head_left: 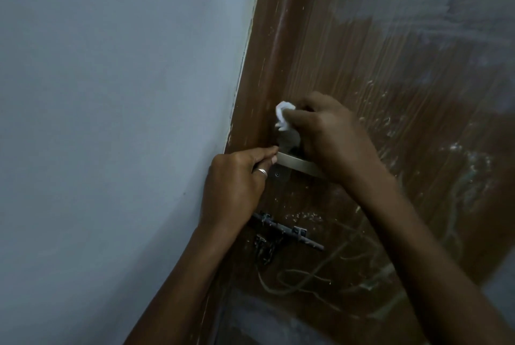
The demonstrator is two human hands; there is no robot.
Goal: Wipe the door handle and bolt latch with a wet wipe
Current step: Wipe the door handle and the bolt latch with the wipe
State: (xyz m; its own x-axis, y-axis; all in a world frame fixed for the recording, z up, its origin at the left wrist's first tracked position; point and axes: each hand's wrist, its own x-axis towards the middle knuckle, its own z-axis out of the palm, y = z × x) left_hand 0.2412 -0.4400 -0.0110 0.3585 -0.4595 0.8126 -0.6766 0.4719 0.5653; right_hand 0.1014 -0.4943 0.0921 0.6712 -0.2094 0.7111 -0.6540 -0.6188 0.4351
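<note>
Trouble mid-frame: my right hand [331,135] pinches the balled wet wipe [283,115] above the door handle [295,163] my left hand [234,180] grips; it could slip out, leaving the bolt latch [287,232] dirty.

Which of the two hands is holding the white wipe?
The right hand, the upper one, pinches the crumpled wipe above the handle; the left hand, wearing a ring, grips the handle's end instead.

The head camera is looking forward and down, close in, facing the door handle [292,162] near the grey wall [111,94].
</note>
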